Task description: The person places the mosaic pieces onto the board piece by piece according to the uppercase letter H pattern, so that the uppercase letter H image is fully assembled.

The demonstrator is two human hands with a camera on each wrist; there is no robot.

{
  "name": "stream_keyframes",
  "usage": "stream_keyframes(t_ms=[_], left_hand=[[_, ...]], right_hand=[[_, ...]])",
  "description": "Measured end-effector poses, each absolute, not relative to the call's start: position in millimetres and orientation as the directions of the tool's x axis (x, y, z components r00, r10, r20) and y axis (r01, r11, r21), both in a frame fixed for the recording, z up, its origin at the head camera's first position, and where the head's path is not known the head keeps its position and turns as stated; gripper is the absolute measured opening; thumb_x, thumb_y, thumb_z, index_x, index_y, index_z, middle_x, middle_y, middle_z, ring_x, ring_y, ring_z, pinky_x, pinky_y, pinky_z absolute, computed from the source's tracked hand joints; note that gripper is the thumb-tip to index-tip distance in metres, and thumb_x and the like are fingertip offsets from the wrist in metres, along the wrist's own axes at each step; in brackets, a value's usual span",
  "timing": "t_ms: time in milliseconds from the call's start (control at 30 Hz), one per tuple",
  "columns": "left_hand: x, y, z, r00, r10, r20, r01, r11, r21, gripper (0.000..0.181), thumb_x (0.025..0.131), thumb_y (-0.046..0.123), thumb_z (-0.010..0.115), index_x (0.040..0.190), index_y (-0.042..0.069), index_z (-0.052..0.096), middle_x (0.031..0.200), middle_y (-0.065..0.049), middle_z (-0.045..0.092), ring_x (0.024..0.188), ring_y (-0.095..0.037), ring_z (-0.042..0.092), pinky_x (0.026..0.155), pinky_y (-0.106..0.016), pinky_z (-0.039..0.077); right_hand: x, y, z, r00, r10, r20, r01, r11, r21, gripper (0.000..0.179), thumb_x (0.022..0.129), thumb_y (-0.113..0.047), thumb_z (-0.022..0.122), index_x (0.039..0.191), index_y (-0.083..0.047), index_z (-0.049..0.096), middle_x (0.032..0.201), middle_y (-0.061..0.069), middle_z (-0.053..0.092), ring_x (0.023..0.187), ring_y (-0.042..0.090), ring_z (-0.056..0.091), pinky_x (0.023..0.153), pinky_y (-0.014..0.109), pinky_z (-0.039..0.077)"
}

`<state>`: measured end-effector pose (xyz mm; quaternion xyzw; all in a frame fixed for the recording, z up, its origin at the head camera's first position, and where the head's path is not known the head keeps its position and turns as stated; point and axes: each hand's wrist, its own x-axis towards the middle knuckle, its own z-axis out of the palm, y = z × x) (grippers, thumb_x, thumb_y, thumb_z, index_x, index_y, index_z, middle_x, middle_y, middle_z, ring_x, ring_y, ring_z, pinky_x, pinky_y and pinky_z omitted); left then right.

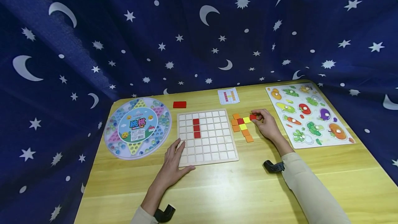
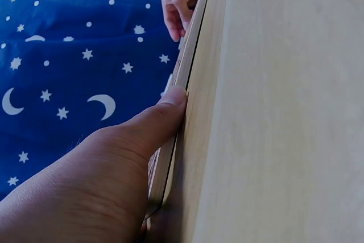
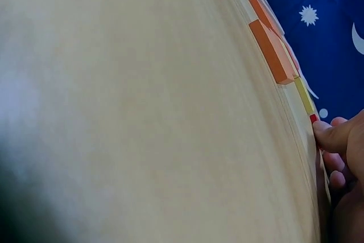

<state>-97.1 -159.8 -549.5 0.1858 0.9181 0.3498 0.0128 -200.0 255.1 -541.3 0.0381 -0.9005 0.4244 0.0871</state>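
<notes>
Our right grip (image 1: 266, 124) pinches a red tile (image 1: 253, 117), our left grip (image 1: 171, 165) lies spread against the board (image 1: 206, 148); dragging low, we could nudge the neighbouring yellow tile (image 1: 246, 120)

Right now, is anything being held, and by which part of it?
The right hand pinches a red tile by the side away from the grid board; the left hand rests around that board's near left corner.

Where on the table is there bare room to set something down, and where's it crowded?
Free: the table in front of the grid board, between the sleeves; also in front of the vegetable puzzle. Crowded: between board and puzzle, where the right hand pinches a red piece beside loose tiles.
</notes>
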Motion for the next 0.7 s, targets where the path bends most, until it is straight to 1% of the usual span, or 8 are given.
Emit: stream_keyframes(t_ms=[167,367,567,700], left_hand=[[-96.9,-159.8,-548.3,-0.932,0.349,0.099,0.325,0.682,0.655,0.098,0.077,0.046,0.081,0.154,0.011,0.030,0.160,-0.012,0.021,0.142,-0.032,0.023,0.111,-0.055,0.025],[-96.0,-159.9,-549.7,-0.923,0.357,0.144,0.363,0.684,0.632,0.098,0.077,0.045,0.081,0.153,0.009,0.031,0.158,-0.015,0.023,0.140,-0.035,0.026,0.108,-0.057,0.028],[-96.0,-160.5,-550.7,-0.923,0.359,0.141,0.364,0.688,0.628,0.098,0.078,0.047,0.080,0.154,0.010,0.030,0.159,-0.014,0.022,0.140,-0.035,0.025,0.108,-0.057,0.028],[-96.6,-161.0,-550.7,-0.918,0.366,0.152,0.376,0.682,0.628,0.098,0.077,0.046,0.080,0.153,0.010,0.030,0.159,-0.015,0.022,0.140,-0.035,0.026,0.108,-0.058,0.028]], right_hand=[[-201.1,255.4,-542.8,-0.980,0.008,0.198,-0.149,0.634,-0.759,0.031,0.091,0.001,0.065,0.122,0.003,0.060,0.110,0.017,0.057,0.086,0.019,0.046,0.066,0.015,0.033],[-201.1,255.3,-543.0,-0.980,-0.001,0.200,-0.156,0.628,-0.762,0.032,0.092,0.000,0.064,0.122,0.006,0.059,0.110,0.020,0.057,0.088,0.025,0.048,0.066,0.012,0.032],[-200.4,254.1,-541.1,-0.981,0.003,0.195,-0.150,0.630,-0.762,0.032,0.092,0.000,0.064,0.123,0.005,0.059,0.109,0.019,0.057,0.086,0.021,0.046,0.065,0.014,0.033],[-199.8,253.7,-541.6,-0.980,0.010,0.199,-0.147,0.638,-0.756,0.031,0.092,-0.001,0.065,0.123,0.004,0.059,0.107,0.017,0.057,0.085,0.017,0.045,0.065,0.016,0.033]])
